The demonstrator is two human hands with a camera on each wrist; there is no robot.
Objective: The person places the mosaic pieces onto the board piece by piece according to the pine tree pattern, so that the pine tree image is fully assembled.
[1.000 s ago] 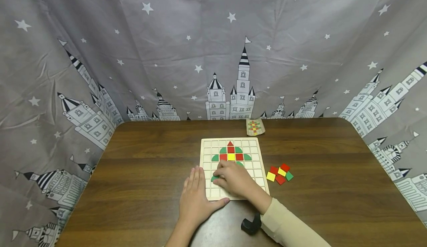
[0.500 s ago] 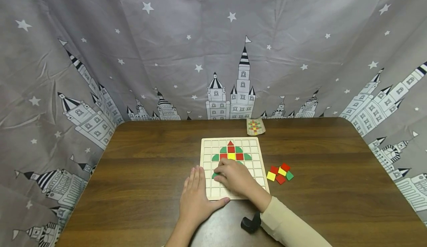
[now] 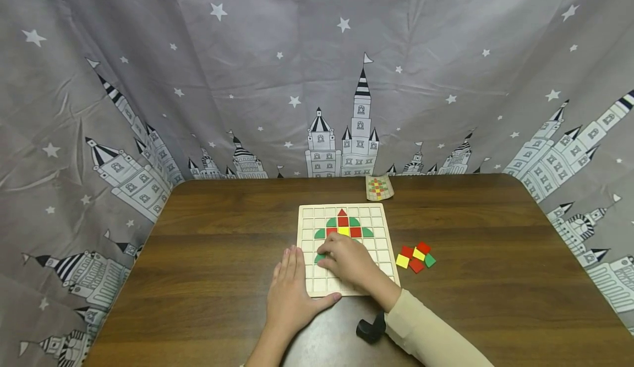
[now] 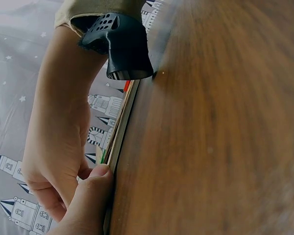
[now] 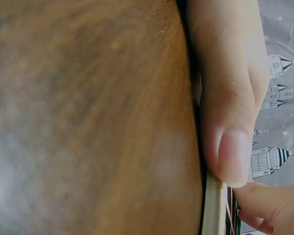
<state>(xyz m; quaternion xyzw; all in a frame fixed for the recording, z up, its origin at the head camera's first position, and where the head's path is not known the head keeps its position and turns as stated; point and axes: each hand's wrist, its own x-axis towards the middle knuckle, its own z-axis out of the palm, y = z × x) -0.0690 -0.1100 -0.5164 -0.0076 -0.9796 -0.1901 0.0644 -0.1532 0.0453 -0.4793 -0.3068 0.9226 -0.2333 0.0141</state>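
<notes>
A pale wooden grid board (image 3: 308,214) lies on the table in the head view. On it sit a red triangle (image 3: 342,212), red squares, a yellow square (image 3: 343,231) and green rounded pieces. My left hand (image 3: 289,303) lies along the board's left edge, fingers straight, thumb (image 4: 95,188) at its front edge. Over the lower left cells, my right hand (image 3: 349,259) pinches a green rounded piece (image 3: 319,258) between thumb and fingers, which partly cover it. The right wrist view has the left thumb (image 5: 232,154) on the board's edge, with the right fingers (image 5: 269,203) beyond.
Several loose red, yellow and green pieces (image 3: 416,266) lie right of the board. Behind it is a small card (image 3: 379,189) printed with a coloured pattern. A black wrist mount (image 3: 371,330) hangs under the right sleeve. A grey castle-print curtain (image 3: 247,108) stands behind the table.
My right hand has shifted the green piece slightly farther from me over the board, toward the filled cells. The left hand has stayed in place.
</notes>
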